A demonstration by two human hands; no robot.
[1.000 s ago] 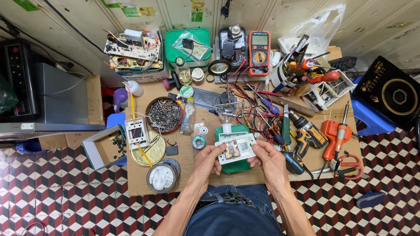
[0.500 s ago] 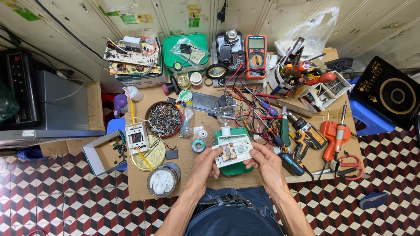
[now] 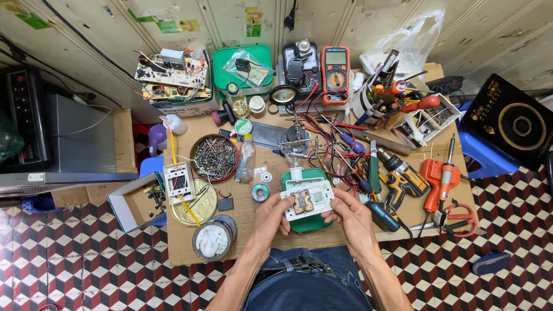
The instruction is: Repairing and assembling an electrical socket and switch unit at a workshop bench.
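Note:
I hold a white rectangular electrical unit point(image 3: 306, 200) with an opened face showing copper-coloured parts, over the near edge of a low cardboard-covered table point(image 3: 190, 245). My left hand point(image 3: 271, 216) grips its left end and my right hand point(image 3: 350, 214) grips its right end. Beneath the unit lies a green tray point(image 3: 311, 223). A white stub sticks out from the unit's far side.
A bowl of screws point(image 3: 214, 157), a round brass lid point(image 3: 199, 203), a white switch plate point(image 3: 180, 182) and a jar point(image 3: 213, 239) lie left. Tangled wires point(image 3: 328, 144), a yellow drill point(image 3: 403, 178), an orange tool point(image 3: 438, 178) and scissors point(image 3: 458, 216) lie right. Meters point(image 3: 336, 72) stand at back.
The unit and both hands stay in much the same place; the unit has tilted slightly between my fingers.

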